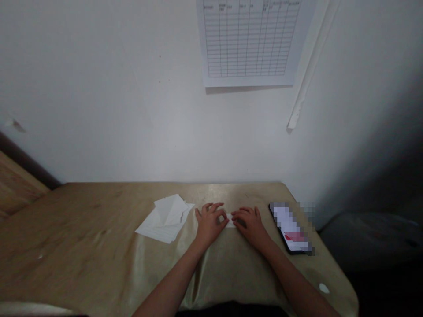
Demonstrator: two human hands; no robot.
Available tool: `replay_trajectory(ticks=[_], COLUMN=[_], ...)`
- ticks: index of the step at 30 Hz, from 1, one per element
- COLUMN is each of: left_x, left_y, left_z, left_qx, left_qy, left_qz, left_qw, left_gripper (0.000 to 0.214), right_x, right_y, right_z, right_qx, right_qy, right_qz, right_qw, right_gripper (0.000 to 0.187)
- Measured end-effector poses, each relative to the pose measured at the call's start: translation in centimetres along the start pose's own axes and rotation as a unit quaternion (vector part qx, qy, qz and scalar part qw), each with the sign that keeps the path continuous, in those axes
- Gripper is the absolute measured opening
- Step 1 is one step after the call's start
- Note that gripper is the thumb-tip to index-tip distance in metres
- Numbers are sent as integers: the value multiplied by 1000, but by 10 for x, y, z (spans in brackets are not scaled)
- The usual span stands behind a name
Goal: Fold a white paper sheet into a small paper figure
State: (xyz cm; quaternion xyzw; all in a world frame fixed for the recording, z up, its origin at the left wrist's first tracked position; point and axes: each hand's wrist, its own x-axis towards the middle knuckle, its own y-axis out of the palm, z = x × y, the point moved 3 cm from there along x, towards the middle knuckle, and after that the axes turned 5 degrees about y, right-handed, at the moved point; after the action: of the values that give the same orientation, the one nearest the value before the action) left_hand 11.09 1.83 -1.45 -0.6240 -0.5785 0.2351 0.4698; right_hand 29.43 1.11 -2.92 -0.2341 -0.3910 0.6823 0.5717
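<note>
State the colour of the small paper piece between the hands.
The small paper piece is white, showing best in the head view.

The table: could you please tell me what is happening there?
A person's left hand is at the left side of a small paper on the table, the right hand at its right side. Whether they pinch or press it is unclear. Sheets lie to the left, a phone to the right.

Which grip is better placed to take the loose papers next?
Left, likely: the left grip is close beside the loose papers, while the right grip sits beyond it, farther away. Both are at the white slip.
</note>
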Motion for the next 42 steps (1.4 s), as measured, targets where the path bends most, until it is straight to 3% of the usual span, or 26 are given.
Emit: replay_trajectory(ticks=[21,32,42], left_x=[1,2,3], left_y=[2,-12,-11], left_z=[2,8,7], left_qx=[-6,-5,-10], left_qy=[-28,13,17], left_qz=[1,45,48], left_qw=[1000,999,999], left_gripper=[9,11,7], right_x=[-4,-5,-5], right_y=[-5,-8,-6], right_z=[7,10,5], right_qx=[-18,-11,13], right_qy=[9,17,17], right_qz=[10,28,19], right_qw=[1000,999,1000], right_gripper=[26,28,22])
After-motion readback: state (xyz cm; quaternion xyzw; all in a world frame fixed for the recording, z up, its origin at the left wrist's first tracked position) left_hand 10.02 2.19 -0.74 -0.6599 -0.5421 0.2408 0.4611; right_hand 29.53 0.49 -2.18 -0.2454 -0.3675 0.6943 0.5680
